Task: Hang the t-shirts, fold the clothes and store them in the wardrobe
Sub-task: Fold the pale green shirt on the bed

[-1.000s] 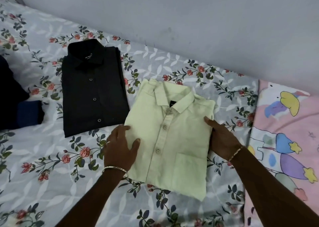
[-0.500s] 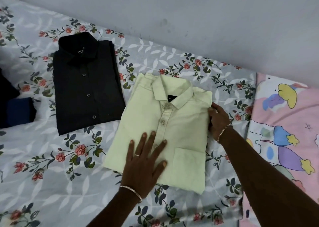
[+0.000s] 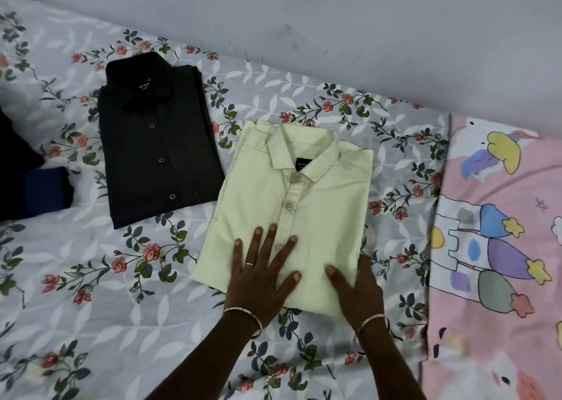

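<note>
A folded pale green shirt (image 3: 304, 205) lies collar-up on the floral bedsheet (image 3: 91, 278). My left hand (image 3: 261, 275) presses flat on its lower front, fingers spread beside the button placket. My right hand (image 3: 359, 287) is at the shirt's lower right corner: the thumb lies on top near the pocket, the fingers run along the edge, partly hidden. A folded black shirt (image 3: 158, 144) lies to the left, apart from the green one.
Dark blue and black clothes (image 3: 33, 186) sit at the left edge. A pink cartoon-print pillow or sheet (image 3: 498, 247) covers the right side. A grey wall (image 3: 334, 19) runs along the bed's far side.
My right hand slid from the shirt's upper right edge down to its lower right corner. My left hand stayed flat on the lower front. The view shifted slightly.
</note>
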